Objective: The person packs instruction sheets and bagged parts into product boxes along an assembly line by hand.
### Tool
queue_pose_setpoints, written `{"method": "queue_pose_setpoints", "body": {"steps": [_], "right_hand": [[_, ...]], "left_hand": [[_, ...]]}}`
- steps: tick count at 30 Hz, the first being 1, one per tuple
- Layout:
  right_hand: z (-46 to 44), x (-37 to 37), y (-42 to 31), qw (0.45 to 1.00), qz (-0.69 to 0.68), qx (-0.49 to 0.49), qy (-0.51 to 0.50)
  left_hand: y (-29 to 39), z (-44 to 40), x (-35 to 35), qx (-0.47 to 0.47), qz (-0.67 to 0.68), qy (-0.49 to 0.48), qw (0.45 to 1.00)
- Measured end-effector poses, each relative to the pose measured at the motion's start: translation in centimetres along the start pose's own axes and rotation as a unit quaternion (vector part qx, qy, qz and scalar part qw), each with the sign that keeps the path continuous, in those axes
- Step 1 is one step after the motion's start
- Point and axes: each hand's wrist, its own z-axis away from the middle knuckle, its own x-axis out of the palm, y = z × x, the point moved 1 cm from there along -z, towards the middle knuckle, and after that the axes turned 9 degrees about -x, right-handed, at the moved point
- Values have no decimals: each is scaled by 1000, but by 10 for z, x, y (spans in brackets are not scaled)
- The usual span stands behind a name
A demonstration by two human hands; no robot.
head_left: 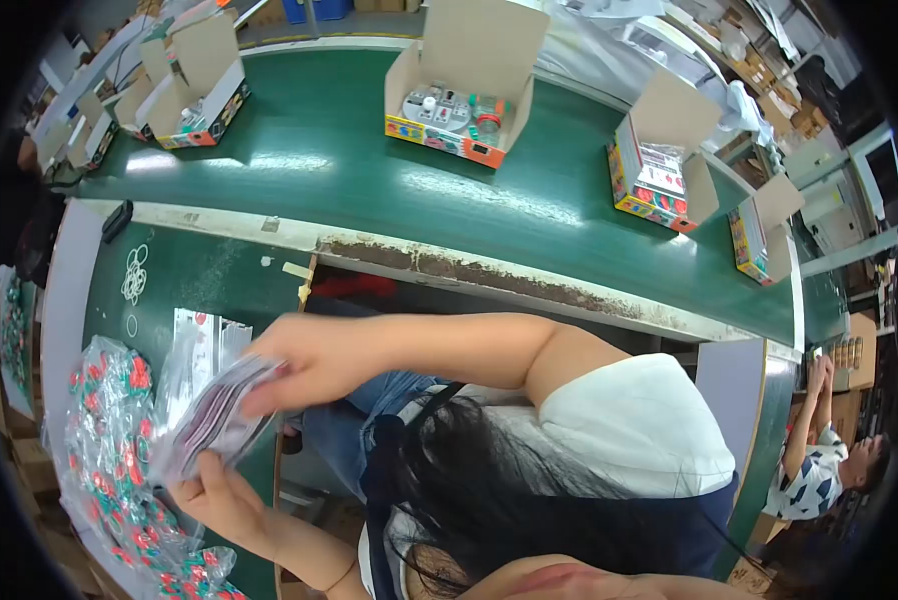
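Observation:
A fanned stack of flat, clear-bagged printed sheets [207,422] is held between my two hands over the green side table. My right hand [304,372] grips its near upper side, thumb across the face. Fingers of my left hand [221,495] pinch the lower edge. The print on the sheets is too blurred to read. Just behind the stack lie more white printed packets [197,335] in clear plastic. Beside my left hand is a heap of clear bags with red and green parts [104,440].
Rubber bands [134,275] and a dark object [117,221] lie on the side table [229,265]. Beyond a worn ledge [449,268], a green conveyor [319,130] carries several open printed boxes [447,140]. Another person [819,480] works at the far right.

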Motion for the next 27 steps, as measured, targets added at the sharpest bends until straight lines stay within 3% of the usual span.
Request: {"method": "queue_pose_setpoints", "body": {"steps": [2,3,5,7,8,11,15,18,19,21,23,26,27], "right_hand": [[17,-24,-20,981,25,26,191],[29,-48,-10,948,138,12,286],[54,-98,-42,849,153,-57,502],[74,-151,-74,740,121,-184,635],[91,-177,-81,757,108,-275,583],[125,-236,-64,770,128,-231,581],[146,-281,-10,717,80,-129,681],[173,-315,27,700,372,149,591],[168,-309,28,704,368,149,589],[152,-282,13,505,630,113,579],[143,-262,0,387,736,91,548],[139,-254,-14,476,789,183,342],[139,-253,-16,482,788,181,339]], "left_hand": [[2,-2,18,7,-1,-20,1000],[6,-3,27,2,-21,-26,999],[11,-7,38,-7,-63,-41,997],[2,-13,26,-17,-73,-61,995],[-4,-13,22,-27,-85,-89,992],[-5,-19,30,-48,-97,-112,988],[-3,-23,52,-45,-121,-136,982],[-3,-22,53,-20,-169,-158,973],[-3,-21,52,-25,-174,-156,972],[-2,-18,48,-36,-184,-150,971],[-6,-16,42,-36,-186,-156,969],[-10,-14,33,-30,-185,-167,968],[-10,-12,33,-30,-185,-166,968]]}}
